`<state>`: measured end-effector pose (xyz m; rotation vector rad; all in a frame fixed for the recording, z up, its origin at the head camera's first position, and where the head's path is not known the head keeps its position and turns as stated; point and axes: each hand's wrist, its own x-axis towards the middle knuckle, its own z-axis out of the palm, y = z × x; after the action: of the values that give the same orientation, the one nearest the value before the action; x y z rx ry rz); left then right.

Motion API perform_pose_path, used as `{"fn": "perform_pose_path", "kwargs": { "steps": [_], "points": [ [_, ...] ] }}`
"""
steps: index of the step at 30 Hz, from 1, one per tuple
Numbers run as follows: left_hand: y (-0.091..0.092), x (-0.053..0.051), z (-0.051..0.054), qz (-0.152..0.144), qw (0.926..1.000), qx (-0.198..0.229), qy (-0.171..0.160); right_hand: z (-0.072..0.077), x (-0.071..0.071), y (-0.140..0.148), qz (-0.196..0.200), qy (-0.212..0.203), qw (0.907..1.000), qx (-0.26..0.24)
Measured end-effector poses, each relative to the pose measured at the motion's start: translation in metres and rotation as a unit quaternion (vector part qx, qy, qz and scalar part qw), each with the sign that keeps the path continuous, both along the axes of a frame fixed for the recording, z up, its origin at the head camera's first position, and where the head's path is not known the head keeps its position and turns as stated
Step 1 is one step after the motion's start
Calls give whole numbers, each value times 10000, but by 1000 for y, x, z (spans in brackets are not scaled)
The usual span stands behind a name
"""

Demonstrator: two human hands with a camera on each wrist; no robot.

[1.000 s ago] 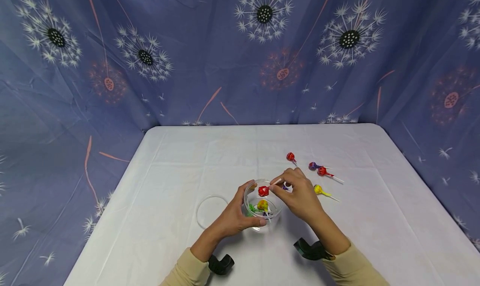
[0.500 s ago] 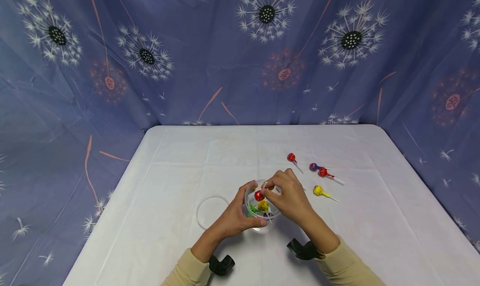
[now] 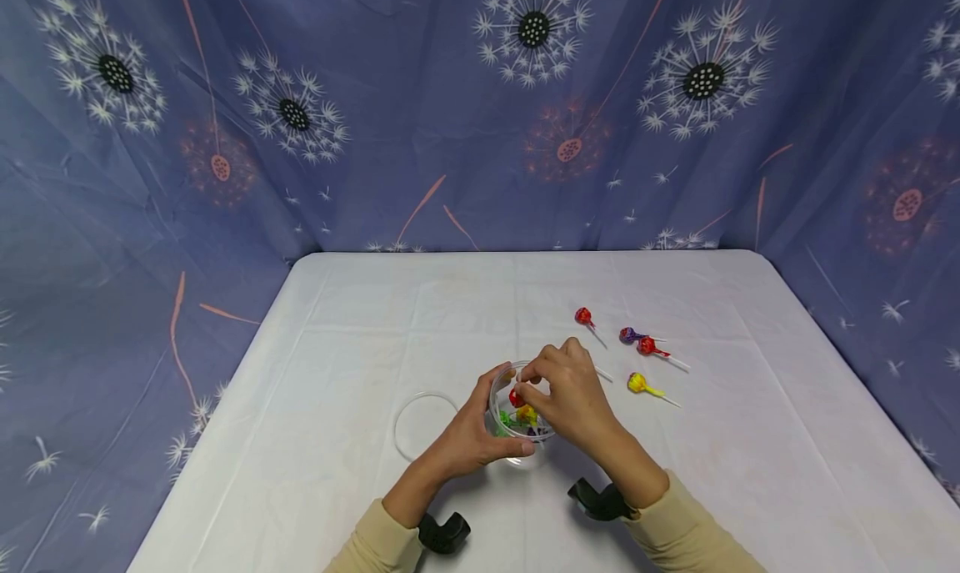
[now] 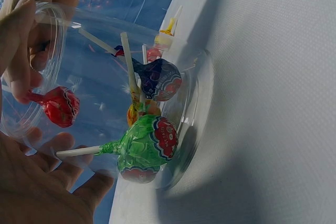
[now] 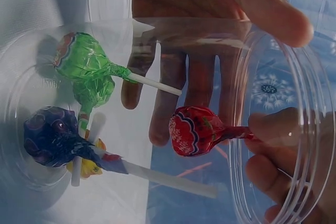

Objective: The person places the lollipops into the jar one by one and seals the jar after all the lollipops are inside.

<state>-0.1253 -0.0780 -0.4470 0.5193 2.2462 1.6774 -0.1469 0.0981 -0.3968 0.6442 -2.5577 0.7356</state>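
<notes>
Right fingers (image 5: 265,176) pinch a red-wrapped lollipop (image 5: 191,132), now deeper in the clear plastic jar (image 4: 100,72) that widely spread left fingers (image 4: 94,190) grip.

- Left sleeve (image 3: 378,533), on the near side of the clear tub (image 4: 100,121) and to its left: plain beige, long; its cuff stops at the wrist
- Right sleeve (image 3: 686,523), on the near side of the tub and to its right: the same plain beige; likewise cuffed at the wrist
- Left wrist mount (image 3: 444,534), near side, left of the tub: black; short, curved like a bent pipe
- Right wrist mount (image 3: 598,500), near side, right of the tub: black too; similarly bent
- Left hand (image 3: 480,439) and right hand (image 3: 570,394), at the tub: both bare
</notes>
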Motion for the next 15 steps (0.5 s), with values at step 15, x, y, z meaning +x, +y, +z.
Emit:
{"fn": "perform_pose_path", "kwargs": {
  "steps": [15],
  "points": [
    [1, 0, 2, 42, 10000, -37, 40, 0, 1, -1, -64, 8, 9999, 107]
  ]
}}
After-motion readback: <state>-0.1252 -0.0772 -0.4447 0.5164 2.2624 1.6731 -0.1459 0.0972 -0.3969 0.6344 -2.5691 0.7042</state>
